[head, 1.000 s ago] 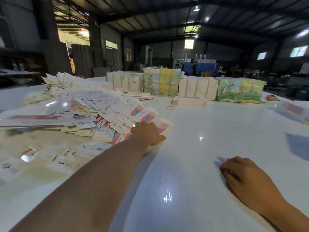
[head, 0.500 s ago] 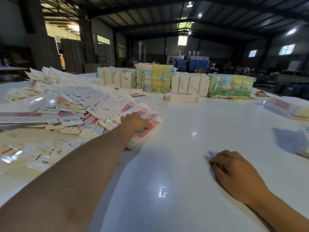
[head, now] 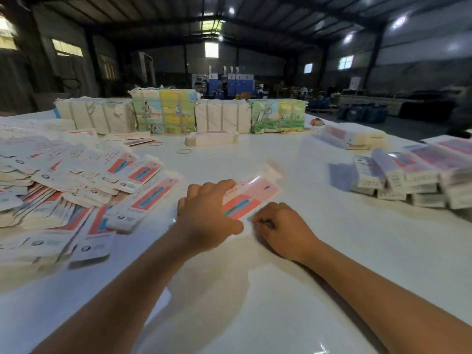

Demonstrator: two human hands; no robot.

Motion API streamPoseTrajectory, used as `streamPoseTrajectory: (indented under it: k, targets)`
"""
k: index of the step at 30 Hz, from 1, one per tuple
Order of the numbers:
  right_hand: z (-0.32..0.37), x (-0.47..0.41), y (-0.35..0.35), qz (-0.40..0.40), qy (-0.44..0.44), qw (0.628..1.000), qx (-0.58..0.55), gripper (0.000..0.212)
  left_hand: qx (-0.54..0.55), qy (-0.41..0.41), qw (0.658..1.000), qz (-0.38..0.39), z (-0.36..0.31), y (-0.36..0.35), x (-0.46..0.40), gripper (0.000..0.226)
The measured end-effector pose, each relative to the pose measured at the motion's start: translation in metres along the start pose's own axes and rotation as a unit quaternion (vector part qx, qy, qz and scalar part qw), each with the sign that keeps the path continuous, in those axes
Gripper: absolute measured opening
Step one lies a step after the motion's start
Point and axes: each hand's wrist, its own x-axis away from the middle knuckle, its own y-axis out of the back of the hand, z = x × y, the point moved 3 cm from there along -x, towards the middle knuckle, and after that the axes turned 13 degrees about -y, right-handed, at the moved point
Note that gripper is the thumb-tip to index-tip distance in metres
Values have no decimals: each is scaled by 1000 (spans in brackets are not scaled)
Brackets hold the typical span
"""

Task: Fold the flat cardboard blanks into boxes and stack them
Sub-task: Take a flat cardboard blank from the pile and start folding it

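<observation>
The left hand [head: 207, 213] has its fingers [head: 217, 186] curled over the near end of one flat card [head: 251, 194] and holds it. A moment ago that hand was reaching into the big pile of cards [head: 76, 180] on the left; now it has pulled one card out to the middle of the white table [head: 281, 315]. The right hand [head: 283, 228], which was resting far off, has come in close beside the card's corner with fingers bent; I cannot tell if it pinches the card yet. I think folding starts next. Finished boxes [head: 408, 177] wait stacked on the right.
</observation>
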Motion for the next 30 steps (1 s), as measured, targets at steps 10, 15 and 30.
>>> streamPoseTrajectory:
  k: [10, 15, 30]
  targets:
    - [-12, -3, 16, -33, -124, 952, -277, 24, 50, 5, 997, 52, 16, -14, 14, 70]
    - [-14, -3, 16, 69, -266, 733, -622, 23, 40, -24, 998, 44, 18, -10, 13, 56]
    - [-11, 7, 25, -108, -180, 821, -530, 11, -172, -67, 982, -37, 9, -10, 11, 85]
